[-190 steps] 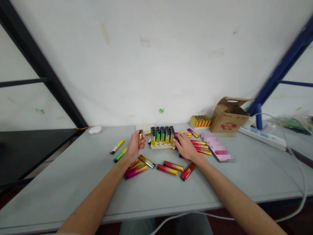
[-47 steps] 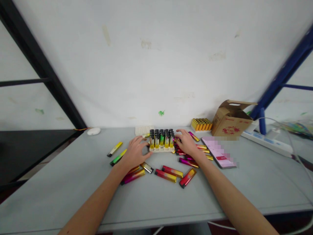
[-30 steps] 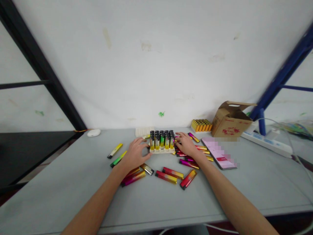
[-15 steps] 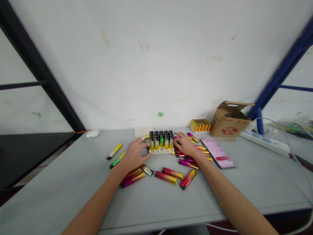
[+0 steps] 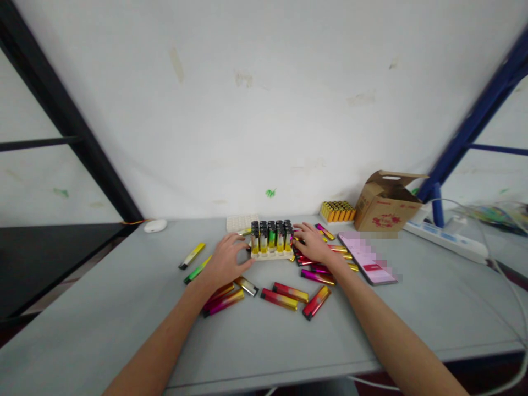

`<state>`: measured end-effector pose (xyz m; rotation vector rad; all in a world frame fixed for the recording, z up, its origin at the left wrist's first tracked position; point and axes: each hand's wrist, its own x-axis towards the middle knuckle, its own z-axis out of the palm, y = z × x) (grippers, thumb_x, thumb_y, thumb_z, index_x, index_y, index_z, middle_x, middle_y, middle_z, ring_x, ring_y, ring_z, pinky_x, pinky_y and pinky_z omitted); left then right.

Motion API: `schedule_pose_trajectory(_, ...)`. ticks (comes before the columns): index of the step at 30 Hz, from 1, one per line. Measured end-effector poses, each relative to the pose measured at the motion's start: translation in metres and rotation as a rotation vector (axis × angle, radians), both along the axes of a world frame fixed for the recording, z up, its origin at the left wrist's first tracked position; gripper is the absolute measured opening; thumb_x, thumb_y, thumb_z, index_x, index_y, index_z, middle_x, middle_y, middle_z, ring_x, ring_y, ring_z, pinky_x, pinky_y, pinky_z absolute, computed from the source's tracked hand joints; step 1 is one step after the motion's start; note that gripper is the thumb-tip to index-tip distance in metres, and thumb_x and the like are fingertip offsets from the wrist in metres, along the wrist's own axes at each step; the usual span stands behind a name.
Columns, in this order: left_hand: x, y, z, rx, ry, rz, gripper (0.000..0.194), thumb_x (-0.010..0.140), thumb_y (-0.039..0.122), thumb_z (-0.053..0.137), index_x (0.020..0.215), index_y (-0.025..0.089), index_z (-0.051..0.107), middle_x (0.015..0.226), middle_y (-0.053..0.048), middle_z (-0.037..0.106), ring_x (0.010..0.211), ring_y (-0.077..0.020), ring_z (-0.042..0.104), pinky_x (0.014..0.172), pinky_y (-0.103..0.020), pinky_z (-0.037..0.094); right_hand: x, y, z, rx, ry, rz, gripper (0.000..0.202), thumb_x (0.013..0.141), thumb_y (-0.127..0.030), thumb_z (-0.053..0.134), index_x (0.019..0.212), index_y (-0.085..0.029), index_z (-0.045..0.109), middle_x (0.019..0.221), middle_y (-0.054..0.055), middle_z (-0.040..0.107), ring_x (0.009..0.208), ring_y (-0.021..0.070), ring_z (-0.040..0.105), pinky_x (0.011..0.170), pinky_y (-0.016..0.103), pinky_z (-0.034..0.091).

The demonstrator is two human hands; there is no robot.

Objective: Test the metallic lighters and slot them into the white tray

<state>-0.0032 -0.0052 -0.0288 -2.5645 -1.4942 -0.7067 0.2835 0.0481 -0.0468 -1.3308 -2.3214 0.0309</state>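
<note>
A cream plastic tray (image 5: 270, 256) stands on the table before me, with rows of lighters (image 5: 272, 236) upright in it, black tops up. Their bodies are yellow, clear and green. My left hand (image 5: 226, 258) is around the tray's left end, thumb at the front corner and fingers curved toward the back. At the right end, my right hand (image 5: 311, 242) has its fingertips against the tray's side. Loose red-and-yellow lighters (image 5: 279, 300) lie in front. Others, purple lighters (image 5: 317, 276) among them, lie partly under my right hand and forearm.
A second cream tray (image 5: 241, 222) lies behind, near the wall. At the back right are a tray of orange lighters (image 5: 338, 211), an open cardboard box (image 5: 385, 206) and a power strip (image 5: 449, 241). A phone-like pink-screened device (image 5: 363, 256) lies right; a white case (image 5: 155, 226) sits far left.
</note>
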Motion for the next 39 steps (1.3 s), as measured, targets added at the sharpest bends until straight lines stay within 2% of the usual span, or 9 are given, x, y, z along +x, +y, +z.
schedule_pose_trajectory(3,0.000,0.000,0.000,-0.009,0.006,0.015,0.034,0.079,0.041,0.061,0.101,0.015,0.068,0.117,-0.016,0.062,0.118,-0.0307,0.052,0.105,-0.047,0.040,0.001,0.000,0.000,-0.017,-0.004,-0.023,0.023,0.090,-0.030,0.053,0.099,-0.021,0.071,0.130,0.011,0.058,0.125,0.0265,0.046,0.106,0.047,0.033)
schedule_pose_trajectory(8,0.000,0.001,-0.002,-0.021,-0.010,0.020,0.043,0.078,0.044,0.063,0.109,0.015,0.064,0.118,-0.016,0.062,0.117,-0.0306,0.053,0.104,-0.048,0.041,0.002,0.003,0.002,-0.017,-0.001,0.010,0.021,0.089,-0.030,0.054,0.095,-0.020,0.071,0.121,0.012,0.062,0.117,0.0244,0.050,0.102,0.042,0.036)
schedule_pose_trajectory(14,-0.002,0.003,-0.006,-0.071,-0.031,0.027,0.042,0.079,0.043,0.063,0.110,0.014,0.065,0.120,-0.016,0.062,0.118,-0.0308,0.053,0.105,-0.048,0.041,0.001,0.006,-0.001,-0.013,0.007,0.002,0.022,0.091,-0.029,0.052,0.096,-0.016,0.069,0.113,0.013,0.063,0.113,0.0238,0.049,0.100,0.039,0.038)
schedule_pose_trajectory(21,0.000,0.001,-0.001,-0.082,-0.017,0.019,0.043,0.080,0.043,0.062,0.109,0.012,0.066,0.121,-0.017,0.060,0.119,-0.0311,0.051,0.106,-0.048,0.039,0.003,0.012,-0.010,0.002,0.027,0.022,0.022,0.091,-0.028,0.052,0.097,-0.014,0.068,0.107,0.014,0.064,0.106,0.0234,0.052,0.096,0.038,0.040)
schedule_pose_trajectory(26,0.003,0.000,0.000,-0.113,-0.042,0.029,0.039,0.080,0.040,0.063,0.108,0.013,0.067,0.121,-0.017,0.061,0.118,-0.0309,0.052,0.106,-0.048,0.040,0.003,0.015,-0.012,-0.024,0.048,-0.003,0.020,0.089,-0.027,0.055,0.096,-0.014,0.068,0.108,0.014,0.064,0.108,0.0238,0.052,0.096,0.037,0.040)
schedule_pose_trajectory(32,0.004,0.000,-0.001,-0.130,-0.054,0.030,0.038,0.080,0.039,0.063,0.106,0.011,0.067,0.121,-0.018,0.061,0.118,-0.0316,0.053,0.105,-0.049,0.040,0.000,0.011,-0.008,-0.031,0.054,-0.068,0.023,0.090,-0.030,0.054,0.098,-0.016,0.070,0.111,0.014,0.064,0.110,0.0242,0.053,0.096,0.038,0.039)
schedule_pose_trajectory(39,0.004,-0.001,0.000,-0.119,-0.055,0.021,0.036,0.079,0.035,0.065,0.107,0.012,0.068,0.119,-0.018,0.062,0.116,-0.0316,0.054,0.104,-0.048,0.041,-0.001,0.009,-0.002,-0.032,0.043,-0.043,0.023,0.087,-0.034,0.058,0.092,-0.018,0.074,0.110,0.013,0.066,0.114,0.0257,0.053,0.098,0.040,0.038)
